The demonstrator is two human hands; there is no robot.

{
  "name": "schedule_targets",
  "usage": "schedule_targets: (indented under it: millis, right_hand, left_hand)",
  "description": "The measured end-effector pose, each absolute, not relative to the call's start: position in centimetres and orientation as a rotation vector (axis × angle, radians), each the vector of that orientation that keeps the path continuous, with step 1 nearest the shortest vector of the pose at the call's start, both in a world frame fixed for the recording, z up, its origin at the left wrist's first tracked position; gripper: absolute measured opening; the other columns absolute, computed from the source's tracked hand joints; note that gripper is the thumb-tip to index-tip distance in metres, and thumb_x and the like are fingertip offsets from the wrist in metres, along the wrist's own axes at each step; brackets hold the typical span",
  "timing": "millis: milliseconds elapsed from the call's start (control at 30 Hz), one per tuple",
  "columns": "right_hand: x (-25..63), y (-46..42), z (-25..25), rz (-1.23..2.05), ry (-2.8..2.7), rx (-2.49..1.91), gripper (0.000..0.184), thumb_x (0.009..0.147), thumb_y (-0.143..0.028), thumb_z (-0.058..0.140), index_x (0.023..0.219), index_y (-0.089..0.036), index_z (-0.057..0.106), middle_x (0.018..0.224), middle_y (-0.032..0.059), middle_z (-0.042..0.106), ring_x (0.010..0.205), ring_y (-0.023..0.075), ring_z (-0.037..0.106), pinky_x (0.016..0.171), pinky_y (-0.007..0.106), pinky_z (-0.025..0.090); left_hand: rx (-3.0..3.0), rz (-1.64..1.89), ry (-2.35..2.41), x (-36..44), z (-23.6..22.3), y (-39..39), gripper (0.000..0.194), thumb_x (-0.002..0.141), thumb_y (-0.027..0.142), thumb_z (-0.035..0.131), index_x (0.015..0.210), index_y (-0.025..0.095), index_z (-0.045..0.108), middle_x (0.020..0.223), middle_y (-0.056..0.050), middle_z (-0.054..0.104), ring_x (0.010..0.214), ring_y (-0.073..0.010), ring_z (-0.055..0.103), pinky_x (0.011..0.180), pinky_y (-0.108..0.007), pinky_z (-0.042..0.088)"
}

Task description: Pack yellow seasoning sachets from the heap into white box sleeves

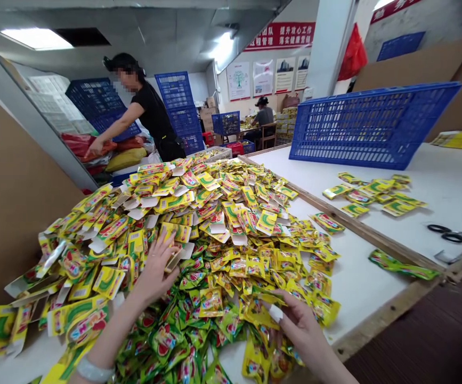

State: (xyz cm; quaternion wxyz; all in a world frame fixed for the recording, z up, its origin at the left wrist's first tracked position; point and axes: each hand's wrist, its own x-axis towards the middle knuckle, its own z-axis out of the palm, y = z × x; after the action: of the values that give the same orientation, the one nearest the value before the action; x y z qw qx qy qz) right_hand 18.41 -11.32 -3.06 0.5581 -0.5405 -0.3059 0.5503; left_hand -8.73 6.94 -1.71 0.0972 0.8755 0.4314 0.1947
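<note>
My left hand [154, 272] reaches into the heap of small yellow cartons [135, 242]. Its thumb and fingers lie around a small carton with an open white flap [187, 250], and the fingertips touch another yellow carton [178, 232]. Near the front edge my right hand [305, 325], with a white wrap on the thumb, pinches a yellow sachet [265, 305]; the far fingers are partly hidden. Between the hands spread green sachets [167, 341] with a red fruit print, and more yellow sachets [250, 264] lie beyond them.
A wooden strip [346, 224] divides the white table. Beyond it are a tilted blue crate [358, 128], loose yellow packs [374, 189], black-handled scissors [452, 236] and a green wrapper [402, 265]. A co-worker [151, 106] leans at the back left; another person [263, 114] sits farther off.
</note>
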Motion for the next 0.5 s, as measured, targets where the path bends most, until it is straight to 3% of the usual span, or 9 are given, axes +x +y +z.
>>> schedule_targets:
  millis: [100,167,233,300,400,500]
  right_hand:
    - [18.8,-11.0,-1.1,1.250,-0.716,-1.271,0.034,0.072,-0.043,0.065,0.097,-0.023,0.055,0.061,-0.0041,0.056,0.039,0.0085,0.049,0.035,0.020,0.044]
    - [18.8,-10.5,0.5,1.210,-0.785,-1.253,0.027,0.075,-0.038,0.063,0.097,-0.024,0.056,0.069,-0.0027,0.057,0.039,0.0069,0.048,0.034,0.019,0.043]
    - [18.5,-9.7,1.9,1.143,-0.949,-1.191,0.017,0.078,-0.031,0.060,0.094,-0.025,0.059,0.081,0.0002,0.058,0.046,0.0073,0.051,0.037,0.019,0.044]
    - [18.1,-9.1,2.9,1.041,-1.193,-1.125,0.014,0.080,-0.022,0.056,0.092,-0.025,0.061,0.090,0.0027,0.058,0.064,0.0118,0.057,0.051,0.021,0.049]
    - [17.6,-8.7,3.8,0.924,-1.546,-1.126,0.025,0.079,-0.008,0.049,0.093,-0.024,0.063,0.089,0.0035,0.056,0.085,0.0152,0.056,0.073,0.026,0.048]
    - [17.4,-9.1,4.4,0.925,-1.840,-1.285,0.037,0.075,0.000,0.043,0.095,-0.024,0.063,0.091,0.0036,0.053,0.084,0.0138,0.055,0.074,0.024,0.046]
  left_hand:
    - [1.944,0.650,1.216,-5.6,-1.4,2.6,0.030,0.083,0.030,0.040,0.109,0.021,0.050,0.115,-0.009,0.060,0.107,-0.0238,0.055,0.093,-0.043,0.043]
    - [1.612,0.529,1.154,-3.4,-1.4,-0.6,0.032,0.078,0.037,0.051,0.104,0.020,0.054,0.101,-0.009,0.066,0.093,-0.0239,0.062,0.084,-0.039,0.049]
    - [1.421,0.474,1.081,-1.5,-1.1,-3.3,0.040,0.069,0.039,0.063,0.102,0.018,0.055,0.097,-0.008,0.067,0.088,-0.0231,0.062,0.080,-0.036,0.050]
    - [1.335,0.464,0.982,0.0,-0.4,-4.9,0.041,0.064,0.038,0.068,0.097,0.016,0.056,0.090,-0.006,0.067,0.081,-0.0197,0.061,0.074,-0.030,0.050]
    - [1.331,0.421,0.886,0.9,0.9,-5.8,0.031,0.063,0.029,0.069,0.088,0.015,0.057,0.079,-0.002,0.064,0.072,-0.0147,0.057,0.069,-0.025,0.048]
    - [1.361,0.313,0.869,0.9,1.4,-5.9,0.035,0.065,0.017,0.064,0.099,0.015,0.057,0.083,-0.001,0.063,0.075,-0.0146,0.056,0.069,-0.024,0.046]
